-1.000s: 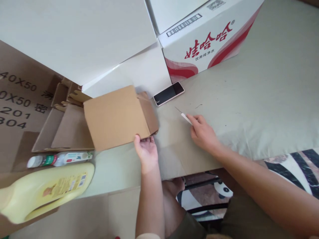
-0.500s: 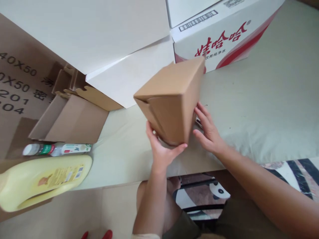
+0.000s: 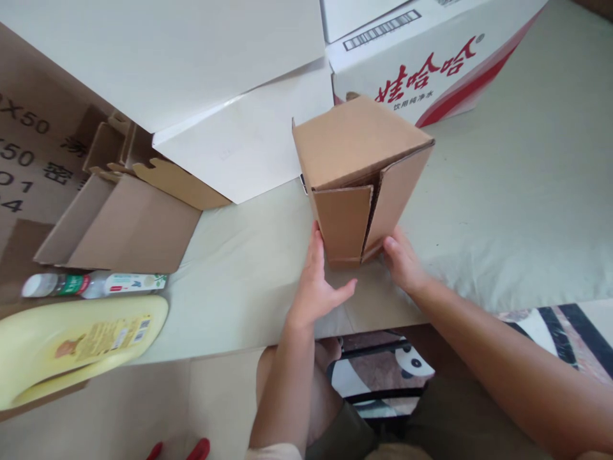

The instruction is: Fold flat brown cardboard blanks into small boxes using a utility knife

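A small brown cardboard box is between my hands above the pale green cloth. The side facing me has two flaps folded in, with a dark gap between them. My left hand lays its fingers along the box's lower left side, its thumb standing off to the right and away from the cardboard. At the lower right corner, my right hand grips with the thumb on the near edge, its other fingers hidden behind the box. Whether the box's bottom rests on the cloth I cannot tell.
White cartons stand behind, and a white carton with red lettering is at the back right. On the left are an open brown carton, a clear bottle with a white cap and a yellow jug. The cloth-covered surface extends right.
The cardboard box has turned, so its flapped side now faces me, and it has moved slightly right. My right thumb has come onto its lower corner. My left thumb has come away from it.
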{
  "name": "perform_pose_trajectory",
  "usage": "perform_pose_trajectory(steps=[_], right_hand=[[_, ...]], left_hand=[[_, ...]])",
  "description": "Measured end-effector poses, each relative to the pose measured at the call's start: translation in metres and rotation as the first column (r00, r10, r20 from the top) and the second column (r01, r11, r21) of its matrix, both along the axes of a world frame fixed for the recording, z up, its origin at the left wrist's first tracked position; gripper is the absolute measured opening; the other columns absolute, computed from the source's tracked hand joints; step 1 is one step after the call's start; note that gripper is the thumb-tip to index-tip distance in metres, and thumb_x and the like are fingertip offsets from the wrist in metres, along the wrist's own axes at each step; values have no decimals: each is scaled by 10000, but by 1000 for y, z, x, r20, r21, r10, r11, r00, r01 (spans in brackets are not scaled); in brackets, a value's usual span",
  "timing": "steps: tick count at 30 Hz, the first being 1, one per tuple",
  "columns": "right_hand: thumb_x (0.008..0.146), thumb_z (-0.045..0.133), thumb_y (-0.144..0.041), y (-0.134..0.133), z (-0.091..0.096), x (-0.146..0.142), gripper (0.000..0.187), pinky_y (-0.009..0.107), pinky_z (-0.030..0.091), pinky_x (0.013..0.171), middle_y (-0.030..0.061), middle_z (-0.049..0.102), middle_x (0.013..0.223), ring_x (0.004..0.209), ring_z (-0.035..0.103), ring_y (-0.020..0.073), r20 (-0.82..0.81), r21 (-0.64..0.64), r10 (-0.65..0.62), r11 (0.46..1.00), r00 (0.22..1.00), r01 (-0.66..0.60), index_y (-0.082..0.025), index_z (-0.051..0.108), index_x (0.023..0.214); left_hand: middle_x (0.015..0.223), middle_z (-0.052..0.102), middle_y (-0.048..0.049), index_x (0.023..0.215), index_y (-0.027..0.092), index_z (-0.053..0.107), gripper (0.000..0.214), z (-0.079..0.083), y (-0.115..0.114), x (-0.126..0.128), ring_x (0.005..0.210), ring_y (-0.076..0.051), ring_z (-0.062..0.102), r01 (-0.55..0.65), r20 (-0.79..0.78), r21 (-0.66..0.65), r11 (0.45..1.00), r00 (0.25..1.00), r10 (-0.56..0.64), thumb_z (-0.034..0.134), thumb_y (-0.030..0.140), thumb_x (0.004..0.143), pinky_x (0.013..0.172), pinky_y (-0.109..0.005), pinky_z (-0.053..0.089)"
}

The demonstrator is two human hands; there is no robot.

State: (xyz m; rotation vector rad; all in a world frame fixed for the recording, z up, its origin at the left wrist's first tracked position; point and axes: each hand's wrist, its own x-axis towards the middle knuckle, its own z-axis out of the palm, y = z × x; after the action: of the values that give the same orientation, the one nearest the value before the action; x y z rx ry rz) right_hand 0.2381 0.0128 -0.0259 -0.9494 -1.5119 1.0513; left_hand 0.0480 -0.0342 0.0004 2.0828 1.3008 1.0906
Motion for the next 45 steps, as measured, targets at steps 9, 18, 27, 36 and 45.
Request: perform_pose_trajectory(steps=[9, 18, 27, 36, 45], right_hand=[[944, 426, -563, -1, 15, 0, 537, 526, 319, 1189, 43, 521, 1463, 1405, 424, 285, -40, 25, -3, 1000, 999, 4, -335, 442, 1429], [943, 387, -593, -3, 22, -2, 593, 525, 309, 1198, 38, 514, 1475, 1429, 390, 290, 10, 56, 8, 998, 1000, -9, -343, 373, 1481], [977, 379, -530, -4, 17, -2, 589, 520, 251, 1224, -1, 304, 1615, 1488, 282, 270, -37, 93, 80, 993, 996, -76, -366, 278, 1534], [976, 393, -494, -11, 27, 0, 572, 511, 411, 1111, 65, 381, 1547, 1419, 378, 290, 92, 172, 65, 982, 994, -81, -360, 316, 1527], [917, 497, -383, -21, 33, -11, 682, 581, 306, 1161, 117, 386, 1506, 1424, 347, 336, 324, 338, -89, 941, 942, -27, -322, 254, 1551]], left_hand=[[1642, 160, -153, 1572, 332, -34, 991, -3, 5, 1, 1492, -301, 242, -63, -45, 72, 995, 997, 67, 662, 359, 868, 1168, -513, 326], [1640, 122, -186, 1562, 317, -89, 1054, -7, 6, 3, 1507, -314, 187, -127, -92, 117, 985, 986, 138, 688, 316, 849, 1172, -525, 305], [1613, 186, -224, 1562, 278, -80, 1142, -4, 8, 8, 1491, -307, 244, -219, -18, 69, 973, 975, 220, 755, 352, 786, 1167, -487, 309], [1417, 491, -283, 1572, 132, 11, 1083, -5, -4, -11, 1261, -352, 562, -419, -1, 48, 907, 908, 419, 604, 632, 816, 960, -428, 494], [1253, 618, -212, 1342, 138, 520, 865, 1, -3, -9, 1207, -365, 588, -636, 424, -126, 761, 659, 621, 396, 804, 804, 940, -432, 509]])
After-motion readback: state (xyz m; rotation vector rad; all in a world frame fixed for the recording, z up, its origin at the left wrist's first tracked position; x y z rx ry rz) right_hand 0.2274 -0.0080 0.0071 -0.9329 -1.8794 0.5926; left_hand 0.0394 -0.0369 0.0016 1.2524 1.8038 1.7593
